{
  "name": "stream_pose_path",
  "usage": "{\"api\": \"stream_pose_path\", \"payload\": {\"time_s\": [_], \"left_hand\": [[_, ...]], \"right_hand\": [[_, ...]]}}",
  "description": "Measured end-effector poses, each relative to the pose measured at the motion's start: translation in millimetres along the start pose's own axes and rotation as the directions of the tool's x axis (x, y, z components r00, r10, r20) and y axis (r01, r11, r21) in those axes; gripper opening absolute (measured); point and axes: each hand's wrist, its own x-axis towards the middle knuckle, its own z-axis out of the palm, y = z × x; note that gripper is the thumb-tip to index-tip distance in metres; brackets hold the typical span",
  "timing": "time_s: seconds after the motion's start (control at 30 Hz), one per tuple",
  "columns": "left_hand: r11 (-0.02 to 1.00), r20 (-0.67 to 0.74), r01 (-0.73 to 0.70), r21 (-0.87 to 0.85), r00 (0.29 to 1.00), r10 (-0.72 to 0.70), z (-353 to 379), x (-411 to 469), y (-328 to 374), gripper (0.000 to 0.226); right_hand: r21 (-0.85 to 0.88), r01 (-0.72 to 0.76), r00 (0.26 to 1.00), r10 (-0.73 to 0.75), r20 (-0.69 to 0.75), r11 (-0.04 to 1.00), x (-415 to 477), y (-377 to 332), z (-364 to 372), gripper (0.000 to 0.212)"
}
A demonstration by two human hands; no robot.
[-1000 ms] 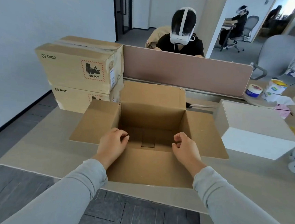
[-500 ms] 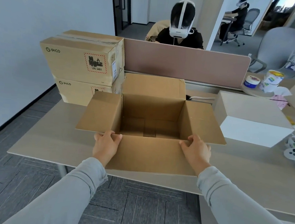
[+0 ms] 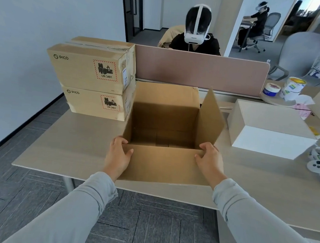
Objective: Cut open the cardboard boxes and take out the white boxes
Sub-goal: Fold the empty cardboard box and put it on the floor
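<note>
Office setting, pale wood desk (image 3: 71, 148) with a pink divider panel (image 3: 198, 70) across its far edge; grey carpet tile below. An open cardboard box (image 3: 165, 118) sits at the near middle of the desk, empty inside as far as the view shows. Its near flap lies folded out flat toward the person, the far flap stands up against the divider side, the right flap is raised at a slant, and the left flap is upright, seen nearly edge-on.

Left hand (image 3: 118, 156) grips the near left corner of the box, thumb on the near flap, fingers curled over the flap's edge. Right hand (image 3: 208, 162) mirrors it at the near right corner, fingers wrapped over the rim (both hands closed on cardboard, not spread).

The white box (image 3: 268, 129) rests on the desk just right of the open box, apart from it. Two sealed cardboard boxes (image 3: 89, 82), stacked and marked PICO, stand at the left rear, touching or nearly touching the open box. A white controller (image 3: 317, 166) lies near the right edge. A person wearing a headset (image 3: 196, 33) sits beyond the divider.
</note>
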Motion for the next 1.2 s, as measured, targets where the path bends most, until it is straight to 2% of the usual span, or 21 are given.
{"api": "stream_pose_path", "payload": {"time_s": [0.17, 0.43, 0.57, 0.7, 0.77, 0.87, 0.9, 0.97, 1.03, 1.13, 1.2], "left_hand": [[0.995, 0.093, -0.094, -0.037, 0.991, 0.097, -4.5, 7.8, -10.7, 0.017], [0.995, 0.169, -0.09, -0.041, 0.981, 0.096, -7.8, 18.0, -16.5, 0.042], [0.991, 0.219, -0.027, -0.133, 0.974, 0.056, -11.3, 26.8, -21.1, 0.034], [0.967, 0.3, 0.136, -0.217, 0.952, -0.067, -20.9, 31.5, -9.7, 0.038], [0.901, 0.354, 0.262, -0.346, 0.926, -0.133, -27.4, 34.9, -5.1, 0.047], [0.684, 0.453, 0.46, -0.566, 0.867, -0.207, -32.7, 37.5, -5.6, 0.067], [0.612, 0.453, 0.485, -0.624, 0.863, -0.223, -32.3, 37.2, -6.0, 0.071], [0.501, 0.412, 0.482, -0.718, 0.876, -0.252, -28.2, 36.0, -5.0, 0.073], [0.462, 0.358, 0.443, -0.768, 0.896, -0.264, -22.2, 34.2, -1.0, 0.071], [0.53, 0.295, 0.39, -0.753, 0.92, -0.257, -12.0, 31.8, 4.6, 0.066], [0.646, 0.217, 0.345, -0.681, 0.938, -0.272, -5.7, 32.7, 6.0, 0.053]], "right_hand": [[0.015, 0.025, 0.999, -0.025, 0.028, 1.0, -0.4, -1.6, -3.0, 0.034], [-0.011, 0.058, 0.998, -0.058, 0.034, 0.998, 14.3, 5.9, -11.3, 0.014], [0.127, 0.007, 0.997, -0.017, 0.076, 0.992, 20.5, 11.7, -17.1, 0.007], [0.295, -0.115, 0.984, 0.068, 0.166, 0.949, 24.2, 22.2, -24.7, 0.019], [0.457, -0.162, 0.98, 0.087, 0.18, 0.875, 25.9, 26.4, -27.8, 0.025], [0.683, -0.235, 0.968, 0.099, 0.232, 0.691, 25.6, 29.7, -31.9, 0.022], [0.697, -0.234, 0.968, 0.092, 0.236, 0.678, 25.8, 31.6, -31.8, 0.022], [0.646, -0.202, 0.974, 0.082, 0.211, 0.736, 27.4, 33.1, -28.4, 0.028], [0.51, -0.12, 0.986, 0.043, 0.159, 0.852, 28.6, 31.7, -25.3, 0.03], [0.42, -0.052, 0.992, 0.0, 0.123, 0.906, 30.6, 28.3, -25.8, 0.023], [0.4, -0.027, 0.993, -0.023, 0.119, 0.916, 35.6, 28.7, -25.9, 0.016]]}}
